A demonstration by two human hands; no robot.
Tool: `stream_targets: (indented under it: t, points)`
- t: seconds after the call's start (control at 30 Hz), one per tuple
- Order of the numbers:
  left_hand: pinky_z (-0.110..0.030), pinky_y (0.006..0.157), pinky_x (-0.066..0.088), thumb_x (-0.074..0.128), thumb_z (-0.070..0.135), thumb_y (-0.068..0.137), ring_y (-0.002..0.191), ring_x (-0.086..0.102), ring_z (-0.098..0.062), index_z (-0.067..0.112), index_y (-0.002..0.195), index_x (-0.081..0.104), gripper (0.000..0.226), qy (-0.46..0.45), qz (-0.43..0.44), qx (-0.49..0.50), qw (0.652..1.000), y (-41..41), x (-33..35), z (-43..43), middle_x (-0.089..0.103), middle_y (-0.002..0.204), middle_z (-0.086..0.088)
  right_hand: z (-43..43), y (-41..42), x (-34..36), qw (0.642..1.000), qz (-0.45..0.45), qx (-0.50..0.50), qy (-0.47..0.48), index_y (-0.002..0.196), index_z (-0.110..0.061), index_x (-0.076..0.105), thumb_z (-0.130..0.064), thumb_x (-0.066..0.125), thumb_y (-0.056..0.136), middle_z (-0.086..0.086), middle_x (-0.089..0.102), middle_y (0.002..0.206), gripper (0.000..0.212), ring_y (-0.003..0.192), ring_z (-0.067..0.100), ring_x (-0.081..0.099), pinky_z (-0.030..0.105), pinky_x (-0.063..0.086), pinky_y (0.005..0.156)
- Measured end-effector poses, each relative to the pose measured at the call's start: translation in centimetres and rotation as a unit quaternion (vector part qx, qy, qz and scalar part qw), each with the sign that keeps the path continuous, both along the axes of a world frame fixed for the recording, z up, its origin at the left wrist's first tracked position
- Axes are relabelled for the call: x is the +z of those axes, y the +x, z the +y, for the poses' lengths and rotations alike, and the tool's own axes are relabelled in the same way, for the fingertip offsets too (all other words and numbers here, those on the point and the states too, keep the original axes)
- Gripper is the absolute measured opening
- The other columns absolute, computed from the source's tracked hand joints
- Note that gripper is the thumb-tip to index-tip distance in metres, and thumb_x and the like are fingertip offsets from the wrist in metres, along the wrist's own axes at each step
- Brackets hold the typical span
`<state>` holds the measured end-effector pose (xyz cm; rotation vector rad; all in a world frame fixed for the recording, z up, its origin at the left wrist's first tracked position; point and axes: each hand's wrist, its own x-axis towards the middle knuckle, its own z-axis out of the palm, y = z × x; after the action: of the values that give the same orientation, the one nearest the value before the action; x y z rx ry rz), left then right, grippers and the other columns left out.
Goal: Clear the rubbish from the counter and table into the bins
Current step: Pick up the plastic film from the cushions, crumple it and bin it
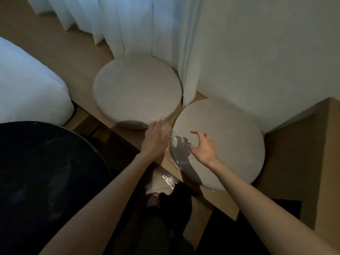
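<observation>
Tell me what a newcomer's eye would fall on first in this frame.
Two round pale cushions lie side by side on a wooden bench below white curtains, filling the middle of the view. Both bare arms reach in from below: the left hand spread over the gap between the cushions, the right hand open above the nearer one. Crinkled clear plastic wrap glints just under the hands, and a dark round table fills the lower left.

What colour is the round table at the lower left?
The round table is black, slightly glossy. It shows in the head view, the only view.
</observation>
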<state>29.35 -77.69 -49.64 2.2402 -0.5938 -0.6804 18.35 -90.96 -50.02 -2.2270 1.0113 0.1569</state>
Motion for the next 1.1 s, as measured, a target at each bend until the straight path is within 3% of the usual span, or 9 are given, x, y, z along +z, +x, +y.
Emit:
stream_targets:
  t: [0.2,0.37,0.47,0.57,0.63,0.73,0.9,1.0,1.1]
  points:
    - [-0.05,0.109,0.03,0.052,0.03,0.093,0.141,0.017,-0.035,0.031,0.148,0.016,0.065,0.044,0.052,-0.011,0.998,3.1,-7.3,-2.3,0.005,0.157,-0.006,-1.8,4.3,-6.9,0.997,0.053,0.036,0.033,0.137,-0.032,0.039,-0.022,0.069,0.083,0.009,0.033,0.144,0.063,0.132,0.032,0.028,0.038,0.031,0.106]
    - [-0.045,0.109,0.029,0.056,0.025,0.091,0.142,0.013,-0.034,0.033,0.148,0.019,0.069,0.073,0.013,-0.051,0.996,5.2,-14.2,-4.3,0.001,0.159,0.002,-3.7,6.1,-14.9,0.991,0.112,0.064,0.038,0.142,-0.04,0.03,-0.029,0.071,0.081,0.006,0.024,0.15,0.075,0.133,0.034,0.024,0.043,0.036,0.105]
    - [-0.046,0.11,0.028,0.06,0.026,0.089,0.143,0.008,-0.034,0.036,0.148,0.016,0.074,0.094,0.003,-0.078,0.993,6.5,-18.5,-5.2,-0.002,0.159,0.004,-4.4,6.5,-19.9,0.984,0.151,0.097,0.011,0.145,-0.044,0.019,-0.036,0.073,0.078,0.004,0.016,0.154,0.087,0.135,0.034,0.021,0.047,0.038,0.105]
    - [-0.048,0.112,0.025,0.062,0.028,0.087,0.144,0.003,-0.032,0.04,0.147,0.014,0.077,0.105,-0.001,-0.092,0.99,7.1,-21.8,-6.2,-0.005,0.159,0.005,-4.6,6.5,-23.6,0.97,0.179,0.145,-0.081,0.148,-0.037,0.014,-0.039,0.075,0.076,0.009,0.014,0.152,0.094,0.134,0.034,0.023,0.05,0.039,0.103]
    - [-0.05,0.112,0.026,0.063,0.028,0.087,0.144,0.002,-0.032,0.042,0.146,0.013,0.079,0.118,-0.011,-0.103,0.988,7.4,-23.3,-6.8,-0.006,0.159,0.006,-4.8,6.3,-25.2,0.963,0.144,0.18,-0.139,0.148,-0.028,0.017,-0.033,0.073,0.079,0.013,0.02,0.147,0.089,0.129,0.034,0.03,0.048,0.042,0.099]
    - [-0.05,0.111,0.027,0.065,0.026,0.085,0.144,0.002,-0.032,0.044,0.146,0.011,0.083,0.143,-0.037,-0.128,0.981,7.5,-24.3,-7.2,-0.008,0.159,0.007,-5.4,5.9,-26.3,0.977,0.052,0.18,-0.099,0.144,-0.019,0.029,-0.019,0.074,0.079,0.013,0.029,0.139,0.078,0.116,0.032,0.046,0.042,0.049,0.092]
    - [-0.051,0.11,0.029,0.069,0.022,0.081,0.145,-0.001,-0.03,0.047,0.146,0.006,0.093,0.179,-0.044,-0.157,0.97,6.4,-23.1,-6.7,-0.013,0.158,0.01,-6.0,5.9,-24.9,0.988,-0.03,0.153,-0.003,0.108,-0.006,0.068,-0.008,0.063,0.085,0.016,0.064,0.103,0.024,0.093,0.032,0.062,0.036,0.046,0.075]
    - [-0.052,0.111,0.027,0.075,0.024,0.076,0.145,-0.006,-0.029,0.047,0.145,-0.001,0.106,0.191,-0.055,-0.194,0.961,5.3,-21.1,-6.3,-0.018,0.157,0.01,-6.8,5.6,-21.9,0.989,-0.025,0.139,0.037,0.109,-0.009,0.071,-0.015,0.064,0.088,0.011,0.068,0.106,0.023,0.095,0.022,0.063,0.02,0.04,0.076]
    - [-0.055,0.114,0.015,0.075,0.032,0.075,0.145,-0.012,-0.029,0.048,0.144,-0.004,0.107,0.19,-0.066,-0.22,0.955,3.9,-18.5,-6.0,-0.019,0.156,0.012,-7.7,4.5,-18.3,0.985,-0.064,0.156,0.028,0.105,-0.012,0.072,-0.017,0.064,0.089,0.006,0.066,0.099,0.019,0.074,0.005,0.055,0.01,0.035,0.068]
